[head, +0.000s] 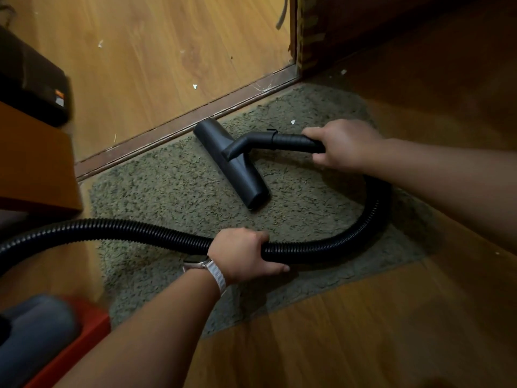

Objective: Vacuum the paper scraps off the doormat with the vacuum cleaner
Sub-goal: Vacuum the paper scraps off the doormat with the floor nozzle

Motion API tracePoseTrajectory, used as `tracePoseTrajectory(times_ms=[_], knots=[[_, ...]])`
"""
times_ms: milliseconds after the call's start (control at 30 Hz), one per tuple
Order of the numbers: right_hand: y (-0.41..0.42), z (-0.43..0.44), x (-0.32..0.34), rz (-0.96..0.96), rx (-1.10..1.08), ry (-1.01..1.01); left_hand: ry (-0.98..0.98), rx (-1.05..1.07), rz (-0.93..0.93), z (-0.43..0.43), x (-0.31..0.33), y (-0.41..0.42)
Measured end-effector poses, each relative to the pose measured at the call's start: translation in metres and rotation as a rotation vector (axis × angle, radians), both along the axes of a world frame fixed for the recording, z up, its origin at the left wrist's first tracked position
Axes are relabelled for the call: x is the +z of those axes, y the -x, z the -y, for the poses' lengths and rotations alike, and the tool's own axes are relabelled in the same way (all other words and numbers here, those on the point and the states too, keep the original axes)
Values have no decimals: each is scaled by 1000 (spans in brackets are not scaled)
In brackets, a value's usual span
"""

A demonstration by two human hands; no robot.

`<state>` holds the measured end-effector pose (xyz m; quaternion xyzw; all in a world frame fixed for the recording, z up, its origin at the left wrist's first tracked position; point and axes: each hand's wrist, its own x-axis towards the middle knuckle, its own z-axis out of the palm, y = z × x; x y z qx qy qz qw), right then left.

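Note:
A shaggy green doormat [173,189] lies on the wooden floor against a door threshold. The black vacuum nozzle [232,163] rests flat on the mat near its far edge. My right hand [344,144] grips the rigid black tube just behind the nozzle. My left hand [243,253], with a watch on the wrist, grips the ribbed black hose [363,231], which loops across the mat from the left. One small white paper scrap [293,122] lies on the mat beyond the tube.
The brown threshold strip [179,127] runs diagonally behind the mat. White scraps [195,86] lie on the floor beyond it. A door edge [305,32] stands at the top right. The red and grey vacuum body [42,340] sits bottom left, with wooden furniture [36,163] and a dark object [30,79] at left.

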<state>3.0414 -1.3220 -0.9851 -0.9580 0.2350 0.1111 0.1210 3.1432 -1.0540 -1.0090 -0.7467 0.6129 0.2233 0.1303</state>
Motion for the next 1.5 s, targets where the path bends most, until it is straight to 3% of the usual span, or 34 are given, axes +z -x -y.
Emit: tracePoseTrajectory(times_ms=[600, 1033, 1500], knots=[[77, 36, 1, 3, -311, -99, 51, 65, 9, 19, 11, 9], [71, 7, 16, -57, -35, -6, 55, -8, 34, 15, 17, 22], [125, 52, 13, 6, -477, -87, 70, 112, -8, 37, 20, 32]])
